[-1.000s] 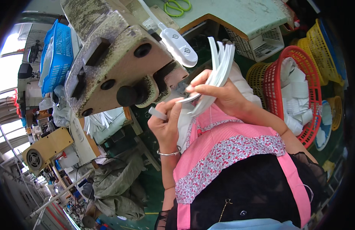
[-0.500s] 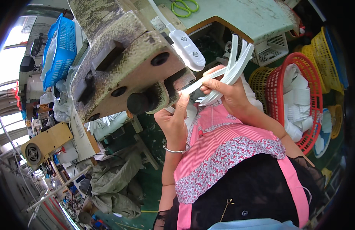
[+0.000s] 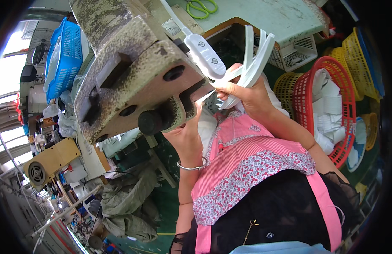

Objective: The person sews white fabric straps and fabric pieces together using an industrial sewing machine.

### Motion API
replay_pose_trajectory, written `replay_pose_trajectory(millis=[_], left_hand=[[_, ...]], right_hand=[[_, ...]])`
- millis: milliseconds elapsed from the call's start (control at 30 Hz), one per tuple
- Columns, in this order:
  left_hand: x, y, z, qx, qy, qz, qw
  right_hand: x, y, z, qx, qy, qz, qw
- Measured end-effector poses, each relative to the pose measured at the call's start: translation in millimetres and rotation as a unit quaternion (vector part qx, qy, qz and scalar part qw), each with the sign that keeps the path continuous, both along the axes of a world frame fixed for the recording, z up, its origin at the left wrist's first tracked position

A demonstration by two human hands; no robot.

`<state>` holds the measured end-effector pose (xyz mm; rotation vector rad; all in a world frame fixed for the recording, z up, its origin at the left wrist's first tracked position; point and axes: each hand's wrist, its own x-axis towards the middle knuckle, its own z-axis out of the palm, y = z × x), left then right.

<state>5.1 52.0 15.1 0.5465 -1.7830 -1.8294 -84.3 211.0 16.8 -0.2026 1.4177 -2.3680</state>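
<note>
My right hand [image 3: 250, 94] is closed around a bundle of white flat strips [image 3: 256, 70], whose loose ends fan out above and below the fist. From its pinched thumb and finger one narrow white strip [image 3: 207, 96] runs across to my left hand [image 3: 185, 139]. The left thumb presses on that strip beside the machine head, while the machine hides most of the left fingers. A speckled metal machine head [image 3: 132, 84], likely a sewing machine's, stands in front of both hands. Just above the right hand hangs a white lamp-like controller [image 3: 204, 55] on a stem.
A pale green worktable [image 3: 263, 17] carries green-handled scissors [image 3: 202, 8]. On the right, a red basket [image 3: 303, 106] holds white rolled bands, near yellow baskets [image 3: 352, 63]. A blue basket [image 3: 67, 59] stands at left, above a grey-green cloth heap [image 3: 128, 203].
My left hand has shifted left, further behind the machine head. My right hand has come slightly up and left with the strips, and less of the stretched strip shows.
</note>
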Motion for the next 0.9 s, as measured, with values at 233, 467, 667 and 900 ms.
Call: replay_pose_trajectory(millis=[233,467,667,900], left_hand=[[10.6,-3.6,16.8,0.095,0.036,0.031,0.994],[20.7,-19.5,15.8,0.18,0.033,0.031,0.983],[20.3,-25.5,6.4,0.291,0.065,-0.022,0.954],[5.9,-6.7,1.5,0.209,0.06,-0.019,0.976]], right_hand=[[4.2,-14.1,18.2,0.003,-0.049,0.063,0.997],[11.9,-18.0,18.7,-0.021,-0.093,0.09,0.991],[13.2,-18.1,12.8,-0.031,-0.084,0.075,0.993],[11.6,-17.4,16.6,-0.008,-0.065,0.076,0.995]])
